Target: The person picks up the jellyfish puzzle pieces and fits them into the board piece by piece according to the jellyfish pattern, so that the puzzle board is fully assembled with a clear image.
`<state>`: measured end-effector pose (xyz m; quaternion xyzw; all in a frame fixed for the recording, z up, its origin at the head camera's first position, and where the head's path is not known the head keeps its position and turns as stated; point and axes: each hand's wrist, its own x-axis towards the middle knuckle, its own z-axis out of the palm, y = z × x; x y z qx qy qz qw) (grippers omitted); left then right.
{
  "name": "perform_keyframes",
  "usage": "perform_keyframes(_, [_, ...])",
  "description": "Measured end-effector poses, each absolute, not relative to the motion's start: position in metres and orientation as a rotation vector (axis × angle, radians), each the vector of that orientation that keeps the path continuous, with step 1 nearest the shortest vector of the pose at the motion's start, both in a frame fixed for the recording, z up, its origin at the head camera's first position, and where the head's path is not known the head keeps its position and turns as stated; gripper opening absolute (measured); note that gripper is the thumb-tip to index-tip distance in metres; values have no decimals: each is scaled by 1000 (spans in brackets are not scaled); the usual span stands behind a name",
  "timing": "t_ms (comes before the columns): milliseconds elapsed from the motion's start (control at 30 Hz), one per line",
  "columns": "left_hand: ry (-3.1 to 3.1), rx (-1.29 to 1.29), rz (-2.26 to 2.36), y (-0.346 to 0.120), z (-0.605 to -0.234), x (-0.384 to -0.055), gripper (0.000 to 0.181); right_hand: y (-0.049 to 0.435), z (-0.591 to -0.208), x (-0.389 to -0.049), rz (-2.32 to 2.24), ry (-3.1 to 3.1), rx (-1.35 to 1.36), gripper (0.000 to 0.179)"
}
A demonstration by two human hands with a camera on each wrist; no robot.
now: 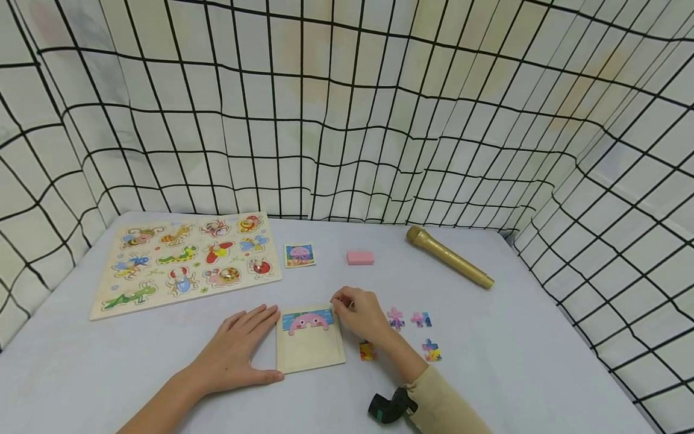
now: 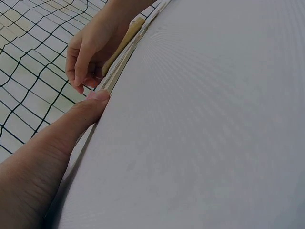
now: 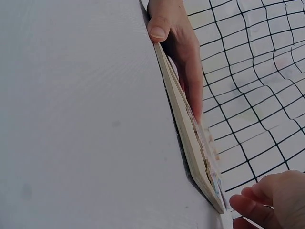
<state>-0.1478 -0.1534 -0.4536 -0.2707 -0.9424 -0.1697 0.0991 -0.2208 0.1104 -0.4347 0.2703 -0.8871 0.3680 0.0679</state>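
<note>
A small square wooden puzzle board point(image 1: 310, 352) has a blue-and-pink picture strip point(image 1: 308, 321) along its far side. My left hand point(image 1: 241, 346) lies spread at its left side, fingertips at the far left corner and thumb at the near left corner. In the left wrist view, the thumb point(image 2: 97, 98) touches the board's edge. My right hand point(image 1: 362, 310) is bent over the far right corner, fingertips right at the picture strip. Its fingers point(image 3: 250, 207) are loosely curled, with no piece showing between them. Loose jigsaw pieces point(image 1: 432, 349) lie beside and partly behind the right wrist.
A large insect peg puzzle point(image 1: 187, 259) lies at the back left. Farther back are a small picture card point(image 1: 299, 255), a pink block point(image 1: 360, 258) and a gold microphone point(image 1: 450, 256). Black grid netting point(image 1: 352, 108) over white cloth encloses the table's far side and both sides.
</note>
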Motion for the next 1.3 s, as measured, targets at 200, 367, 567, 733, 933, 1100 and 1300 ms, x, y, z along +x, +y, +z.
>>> perform_keyframes(200, [-2798, -798, -509, -153, -453, -148, 104, 111, -435, -220, 1095, -2692, 875, 11])
perform_keyframes(367, [-2786, -798, -509, -153, -454, -149, 104, 111, -434, -219, 1107, -2696, 922, 13])
perform_keyframes(567, [-2822, -795, -511, -153, -453, -149, 104, 110, -434, -220, 1114, -2700, 963, 13])
perform_keyframes(733, [-2798, -802, -500, -154, -454, -149, 104, 109, -433, -219, 1098, -2739, 997, 13])
perform_keyframes(933, [-2805, -803, -493, -154, -454, -150, 104, 107, -431, -218, 1106, -2764, 1019, 13])
perform_keyframes(1100, [-2822, -800, -494, -154, -453, -150, 104, 107, -431, -217, 1095, -2768, 1026, 12])
perform_keyframes(1300, [-2834, -792, -512, -153, -453, -149, 105, 108, -426, -216, 1032, -2780, 1029, 13])
